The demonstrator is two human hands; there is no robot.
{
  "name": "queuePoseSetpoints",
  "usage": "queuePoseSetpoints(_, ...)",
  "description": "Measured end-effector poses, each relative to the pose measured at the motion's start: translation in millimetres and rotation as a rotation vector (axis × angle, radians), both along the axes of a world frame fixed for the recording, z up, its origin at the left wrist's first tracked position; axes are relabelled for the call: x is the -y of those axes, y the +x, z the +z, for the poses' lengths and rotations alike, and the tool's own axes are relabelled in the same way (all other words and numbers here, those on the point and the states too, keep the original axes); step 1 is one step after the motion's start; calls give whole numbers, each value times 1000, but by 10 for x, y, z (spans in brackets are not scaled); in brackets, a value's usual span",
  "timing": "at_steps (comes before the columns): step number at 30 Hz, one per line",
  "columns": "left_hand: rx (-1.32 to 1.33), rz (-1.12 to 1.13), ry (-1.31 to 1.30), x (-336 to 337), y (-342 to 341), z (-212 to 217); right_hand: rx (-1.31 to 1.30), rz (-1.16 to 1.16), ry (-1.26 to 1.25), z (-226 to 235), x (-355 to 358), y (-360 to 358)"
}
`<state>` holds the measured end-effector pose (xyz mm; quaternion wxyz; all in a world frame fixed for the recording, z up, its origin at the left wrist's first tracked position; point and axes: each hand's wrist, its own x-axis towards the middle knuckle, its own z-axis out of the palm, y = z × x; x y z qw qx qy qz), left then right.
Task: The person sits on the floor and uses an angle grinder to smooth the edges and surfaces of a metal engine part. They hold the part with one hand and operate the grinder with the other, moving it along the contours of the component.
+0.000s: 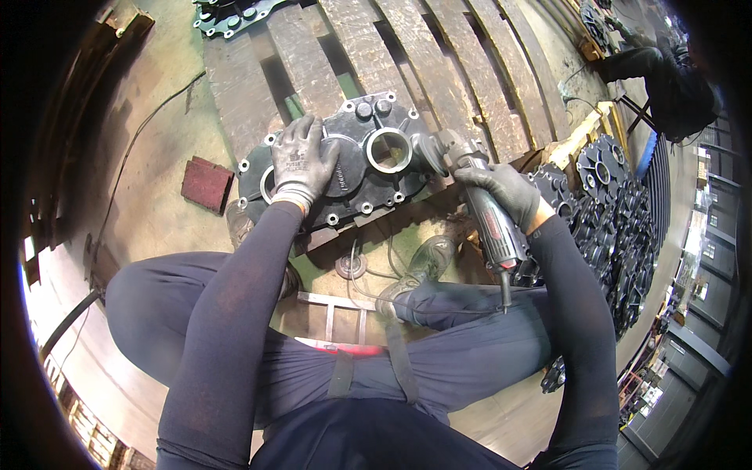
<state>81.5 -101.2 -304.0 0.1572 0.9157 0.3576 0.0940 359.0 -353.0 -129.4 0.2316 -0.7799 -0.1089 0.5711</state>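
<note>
A black cast metal cover (356, 141) with bare-metal bolt bosses and ringed openings lies on a wooden pallet (313, 70). My left hand (301, 160), in a grey glove, rests flat on its left part with the fingers stretched out. In my gloved right hand (505, 192) is an angle grinder (489, 227), gripped round its body. The grinder's disc (430, 153) is at the cover's right edge; whether it touches cannot be made out. A cord (439, 310) runs from the grinder's rear end past my leg.
Another cast part (235, 19) sits at the pallet's far left. A dark red block (207, 184) lies on the floor at left, a round disc (350, 266) between my feet. Many black castings (603, 219) are piled at right. Beyond them a person (674, 86) sits.
</note>
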Motion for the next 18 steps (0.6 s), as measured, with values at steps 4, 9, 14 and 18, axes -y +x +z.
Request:
queuePoseSetpoints(4, -11, 9, -1, 8, -7, 6, -245, -208, 17, 63, 104, -157)
queuePoseSetpoints(9, -32, 5, 13, -17, 5, -12, -5, -58, 117, 204, 267, -37)
queuePoseSetpoints(14, -13, -1, 22, -15, -7, -27, 857, 499, 31, 192, 267, -16)
queuePoseSetpoints(18, -20, -5, 22, -7, 0, -30, 1008, 771, 2, 5, 302, -23)
